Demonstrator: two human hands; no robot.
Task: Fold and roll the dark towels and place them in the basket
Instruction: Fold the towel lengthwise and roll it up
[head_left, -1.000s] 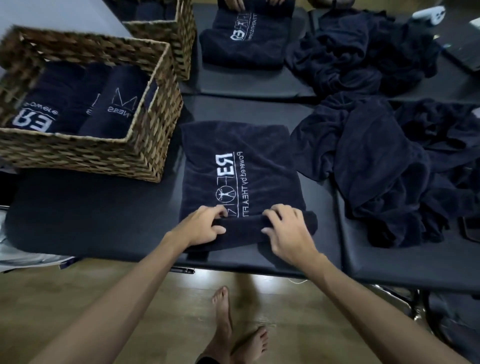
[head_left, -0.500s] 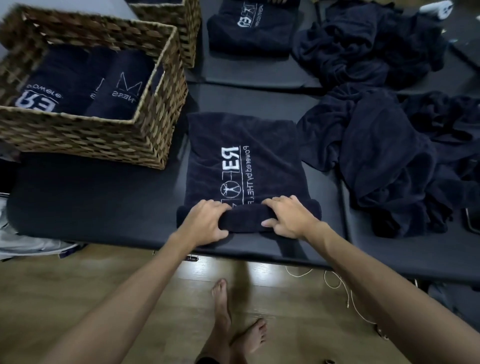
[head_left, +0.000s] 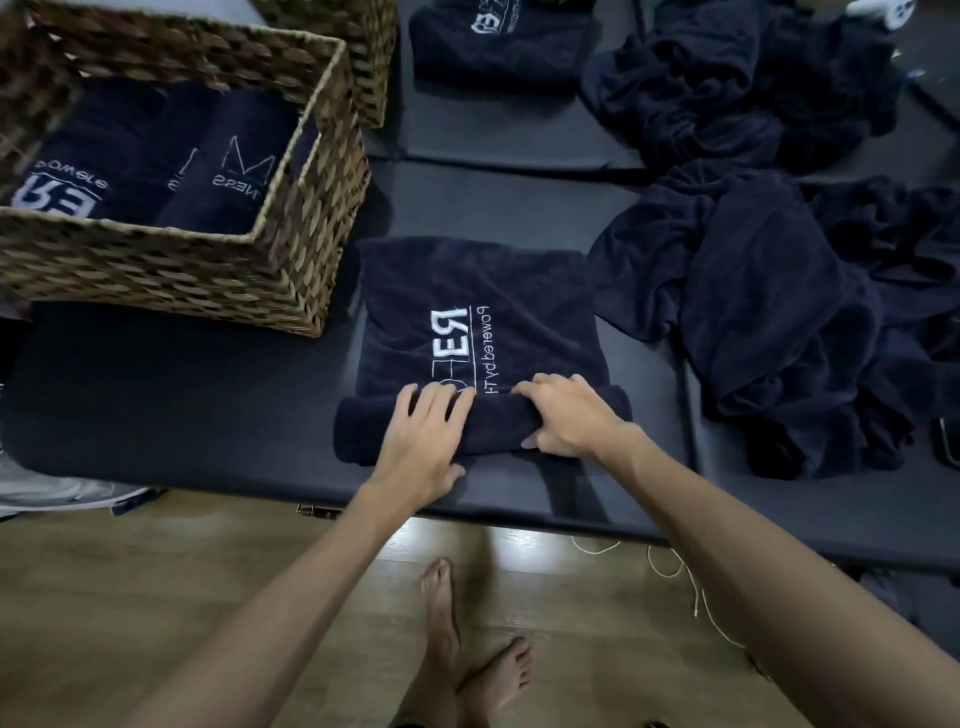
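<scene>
A folded dark towel (head_left: 498, 306) with white lettering lies flat on the black table (head_left: 171, 410) in front of me. Its near end is rolled into a thick tube. My left hand (head_left: 423, 434) presses on the left part of the roll, fingers spread over it. My right hand (head_left: 569, 415) grips the right part of the roll, thumb tucked under. To the left stands a wicker basket (head_left: 218, 265) that holds rolled dark towels (head_left: 228, 171) side by side.
A heap of loose dark towels (head_left: 779, 312) lies to the right, with more behind it. Another folded towel (head_left: 498, 47) and a second wicker basket (head_left: 358, 47) sit on the far table. My bare feet stand on the wooden floor below the table's edge.
The roll has grown thicker and moved away from me, covering more of the lettering. Both hands travelled forward with it.
</scene>
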